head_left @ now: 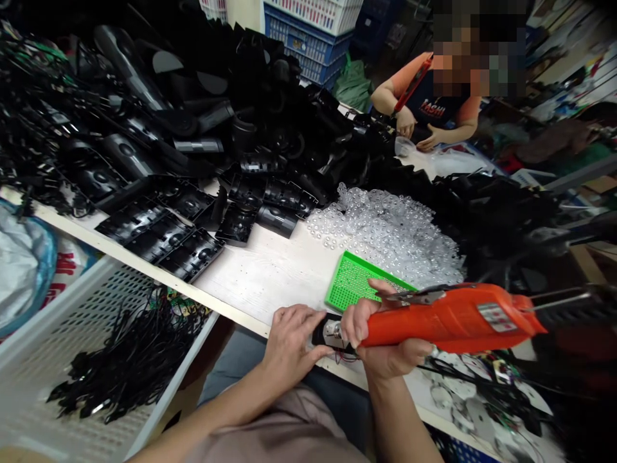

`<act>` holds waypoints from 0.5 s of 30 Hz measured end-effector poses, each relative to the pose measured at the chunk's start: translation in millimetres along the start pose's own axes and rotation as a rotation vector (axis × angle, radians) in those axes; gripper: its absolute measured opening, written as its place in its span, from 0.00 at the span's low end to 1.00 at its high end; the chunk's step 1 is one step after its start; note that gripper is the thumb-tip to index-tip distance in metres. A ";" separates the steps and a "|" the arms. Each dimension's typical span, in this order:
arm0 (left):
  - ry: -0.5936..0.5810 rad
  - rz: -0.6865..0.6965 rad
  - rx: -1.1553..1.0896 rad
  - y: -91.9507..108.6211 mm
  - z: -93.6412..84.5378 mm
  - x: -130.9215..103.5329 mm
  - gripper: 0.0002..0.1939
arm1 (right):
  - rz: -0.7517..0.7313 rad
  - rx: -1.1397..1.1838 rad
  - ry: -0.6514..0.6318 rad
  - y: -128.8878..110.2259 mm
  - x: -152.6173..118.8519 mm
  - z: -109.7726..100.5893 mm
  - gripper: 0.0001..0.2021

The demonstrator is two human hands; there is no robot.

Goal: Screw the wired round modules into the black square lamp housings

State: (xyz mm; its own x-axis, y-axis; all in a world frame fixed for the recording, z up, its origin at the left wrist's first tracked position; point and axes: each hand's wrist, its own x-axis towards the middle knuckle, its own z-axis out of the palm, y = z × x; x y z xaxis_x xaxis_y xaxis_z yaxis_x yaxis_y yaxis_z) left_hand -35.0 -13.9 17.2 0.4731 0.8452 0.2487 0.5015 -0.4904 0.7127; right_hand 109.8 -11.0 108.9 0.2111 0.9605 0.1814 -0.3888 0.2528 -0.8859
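Observation:
My right hand (385,341) is wrapped round an orange electric screwdriver (438,318), which lies nearly level with its cable running off to the right. Its tip points left at a small black housing (321,333) with a metallic part inside and thin wires below. Fingers and thumb of my left hand (293,337) grip the housing's left end at the table's front edge. Just behind the housing sits a green perforated tray (348,283) holding small screws, partly hidden by my right hand. A heap of clear plastic pieces (390,231) lies beyond the tray.
Black shells (168,238) stand in rows and piles on the white table (260,270). A white crate (193,360) of black cables is at the lower left. Metal discs and wires (463,392) lie at the right. Another person (434,116) works across the table, near stacked crates (308,45).

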 end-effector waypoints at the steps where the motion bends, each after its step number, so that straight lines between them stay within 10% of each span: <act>1: -0.014 -0.007 0.009 -1.9 0.7 0.3 0.29 | -0.014 -0.022 0.023 -0.4 -0.7 -2.8 0.34; 15: -0.159 -0.038 0.056 -3.3 15.1 7.5 0.27 | -0.026 -0.006 0.049 34.0 -8.8 -22.2 0.29</act>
State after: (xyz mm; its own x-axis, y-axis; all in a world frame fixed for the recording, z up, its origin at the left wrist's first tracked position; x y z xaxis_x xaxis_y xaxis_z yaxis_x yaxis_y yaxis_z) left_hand -22.1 -9.2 6.8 0.5596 0.8212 0.1121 0.5588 -0.4737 0.6807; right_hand 114.6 -13.5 67.7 0.2651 0.9467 0.1831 -0.3772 0.2766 -0.8839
